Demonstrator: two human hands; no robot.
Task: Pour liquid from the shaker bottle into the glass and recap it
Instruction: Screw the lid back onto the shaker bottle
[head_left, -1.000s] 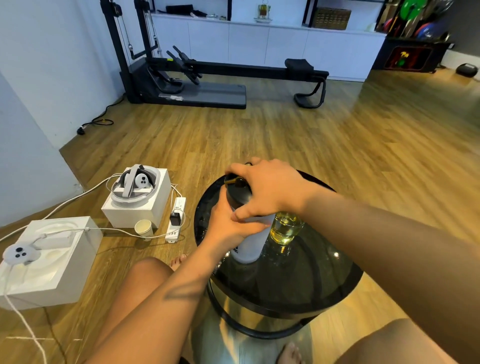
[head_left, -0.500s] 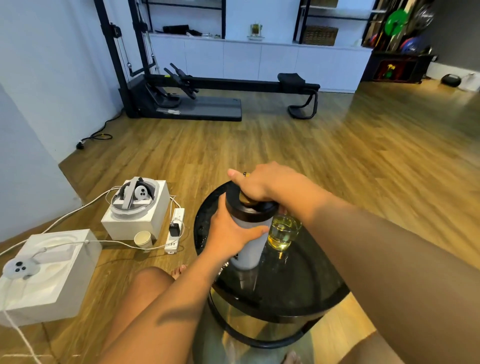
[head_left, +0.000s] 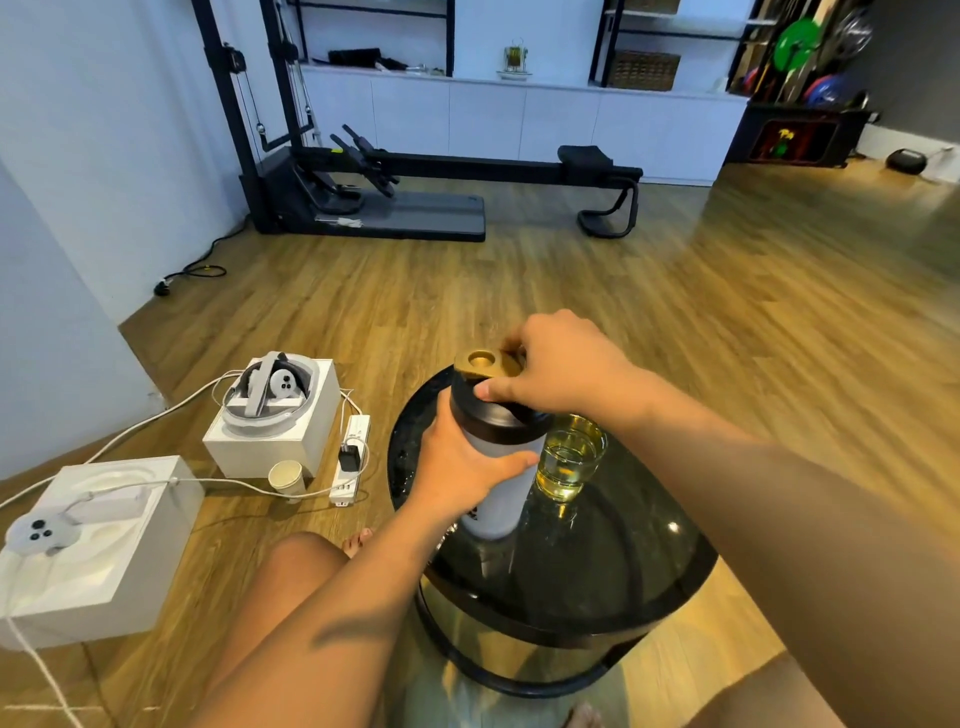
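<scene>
Black table (head_left: 623, 571): shaker bottle (head_left: 501, 501) inside left fingers (head_left: 501, 464).

- The right hand (head_left: 566, 364) is sliding off the top of the shaker bottle (head_left: 501, 499) towards the side nearest the glass (head_left: 571, 457), and is no longer lying flat over the lid.
- The gold cap (head_left: 485, 362) is coming into view on the side away from the glass, where the palm was hiding it a second ago.
- The right thumb is now pressing on the black lid (head_left: 498, 421) just under that cap, with the fingers curling behind it.
- The left hand (head_left: 457, 467) is now showing its thumb across the white body, pointing towards the glass.
</scene>
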